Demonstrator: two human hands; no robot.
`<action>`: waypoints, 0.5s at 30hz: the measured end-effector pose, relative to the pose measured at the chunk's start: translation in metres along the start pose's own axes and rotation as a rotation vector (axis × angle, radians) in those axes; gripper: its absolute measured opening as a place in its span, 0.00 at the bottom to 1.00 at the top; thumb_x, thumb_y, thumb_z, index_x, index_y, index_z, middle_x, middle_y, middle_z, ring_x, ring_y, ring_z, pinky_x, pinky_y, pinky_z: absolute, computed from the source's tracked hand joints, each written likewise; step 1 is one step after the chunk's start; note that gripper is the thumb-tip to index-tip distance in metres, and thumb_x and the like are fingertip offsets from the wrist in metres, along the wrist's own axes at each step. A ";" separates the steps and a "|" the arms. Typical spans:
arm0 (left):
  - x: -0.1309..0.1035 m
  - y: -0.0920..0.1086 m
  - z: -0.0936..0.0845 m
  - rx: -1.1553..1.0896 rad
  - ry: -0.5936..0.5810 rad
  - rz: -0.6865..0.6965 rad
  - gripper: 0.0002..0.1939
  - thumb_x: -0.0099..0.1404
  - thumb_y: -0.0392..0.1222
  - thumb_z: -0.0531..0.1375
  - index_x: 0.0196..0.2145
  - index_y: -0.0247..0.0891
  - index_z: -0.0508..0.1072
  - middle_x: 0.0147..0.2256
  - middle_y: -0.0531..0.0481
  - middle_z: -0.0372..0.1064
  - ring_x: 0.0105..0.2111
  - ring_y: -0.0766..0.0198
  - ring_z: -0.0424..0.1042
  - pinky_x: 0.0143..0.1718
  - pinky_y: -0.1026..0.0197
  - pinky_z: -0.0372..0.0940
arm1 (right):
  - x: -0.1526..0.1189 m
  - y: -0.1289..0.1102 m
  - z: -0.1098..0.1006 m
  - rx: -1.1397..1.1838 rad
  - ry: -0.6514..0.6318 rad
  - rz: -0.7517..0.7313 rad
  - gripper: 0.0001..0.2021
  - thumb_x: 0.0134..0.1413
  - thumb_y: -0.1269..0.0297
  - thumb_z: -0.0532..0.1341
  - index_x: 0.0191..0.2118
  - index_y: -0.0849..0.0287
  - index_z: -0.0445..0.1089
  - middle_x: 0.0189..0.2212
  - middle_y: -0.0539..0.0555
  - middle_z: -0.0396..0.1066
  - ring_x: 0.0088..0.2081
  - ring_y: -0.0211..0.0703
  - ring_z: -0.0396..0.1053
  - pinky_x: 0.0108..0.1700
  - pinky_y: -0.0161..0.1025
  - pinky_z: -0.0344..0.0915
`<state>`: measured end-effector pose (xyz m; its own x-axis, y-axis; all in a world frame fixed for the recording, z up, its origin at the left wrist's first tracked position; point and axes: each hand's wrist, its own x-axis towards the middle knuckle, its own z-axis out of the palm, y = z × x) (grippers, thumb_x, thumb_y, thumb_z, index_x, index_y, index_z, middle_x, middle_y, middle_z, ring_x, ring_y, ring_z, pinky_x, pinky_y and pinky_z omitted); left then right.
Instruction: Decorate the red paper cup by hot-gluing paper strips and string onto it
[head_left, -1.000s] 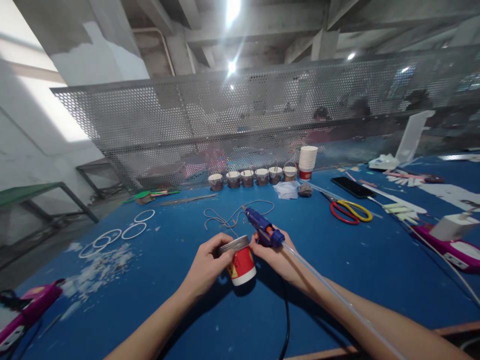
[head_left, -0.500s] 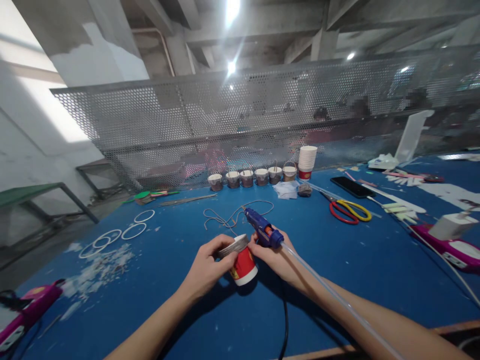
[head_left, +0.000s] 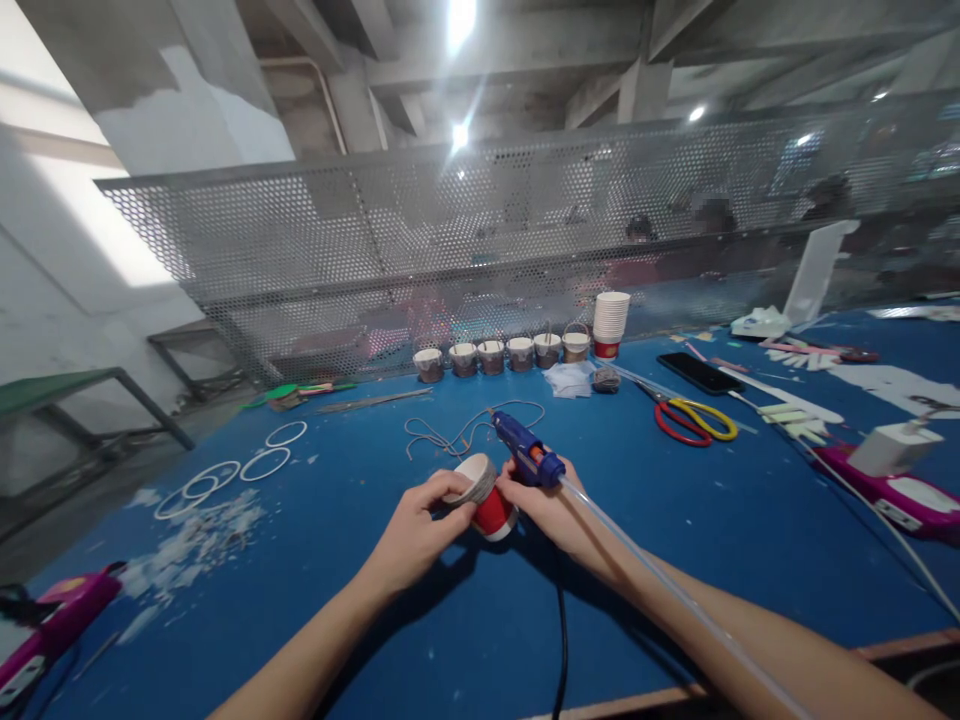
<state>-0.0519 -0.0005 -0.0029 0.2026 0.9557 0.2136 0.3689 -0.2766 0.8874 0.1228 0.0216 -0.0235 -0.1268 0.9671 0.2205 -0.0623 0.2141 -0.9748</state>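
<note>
My left hand is closed on a red paper cup, its thumb and fingers at the upper part. Grey cord is wound round the cup below the rim, and the cup tilts with its mouth toward the upper left. In my right hand is a blue hot glue gun with a long clear glue stick running out of its back. The right fingertips reach the cup's side. The nozzle points up and left, away from the cup. Loose cord lies curled on the table beyond.
Several wrapped cups line the back beside a stack of paper cups. Scissors and a phone lie to the right, near a magenta power strip. White rings and scraps lie left.
The cup has tipped, its mouth turning more toward me and its base swinging up to the right. Both hands keep their holds, and the glue gun stays almost where it was.
</note>
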 end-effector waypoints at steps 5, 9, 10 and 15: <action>0.000 -0.003 -0.003 0.016 0.014 -0.017 0.10 0.56 0.44 0.58 0.23 0.37 0.75 0.29 0.46 0.71 0.32 0.59 0.67 0.36 0.59 0.61 | 0.002 0.002 -0.001 -0.029 -0.011 -0.022 0.06 0.42 0.63 0.62 0.27 0.57 0.64 0.24 0.47 0.66 0.26 0.39 0.63 0.33 0.37 0.63; -0.001 -0.003 -0.003 0.030 0.023 -0.040 0.10 0.55 0.45 0.58 0.23 0.37 0.74 0.27 0.48 0.69 0.29 0.61 0.66 0.33 0.60 0.60 | 0.001 0.002 0.001 -0.021 -0.007 -0.015 0.07 0.42 0.62 0.62 0.27 0.57 0.64 0.24 0.47 0.66 0.26 0.38 0.63 0.32 0.37 0.62; -0.001 -0.002 -0.002 0.035 0.027 -0.052 0.09 0.54 0.44 0.59 0.23 0.37 0.74 0.27 0.49 0.69 0.29 0.61 0.65 0.32 0.60 0.60 | 0.001 0.002 0.001 -0.021 -0.008 -0.014 0.07 0.42 0.62 0.62 0.27 0.57 0.64 0.23 0.47 0.66 0.26 0.38 0.63 0.32 0.37 0.62; 0.000 -0.001 0.002 0.065 0.051 -0.060 0.07 0.52 0.41 0.59 0.23 0.36 0.74 0.25 0.50 0.68 0.27 0.63 0.64 0.30 0.61 0.59 | -0.001 0.002 0.001 -0.025 -0.008 -0.041 0.07 0.42 0.62 0.62 0.27 0.57 0.65 0.24 0.47 0.66 0.26 0.38 0.63 0.31 0.36 0.62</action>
<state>-0.0503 -0.0008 -0.0046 0.1327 0.9741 0.1832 0.4370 -0.2234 0.8713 0.1214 0.0209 -0.0256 -0.1325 0.9563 0.2607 -0.0429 0.2572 -0.9654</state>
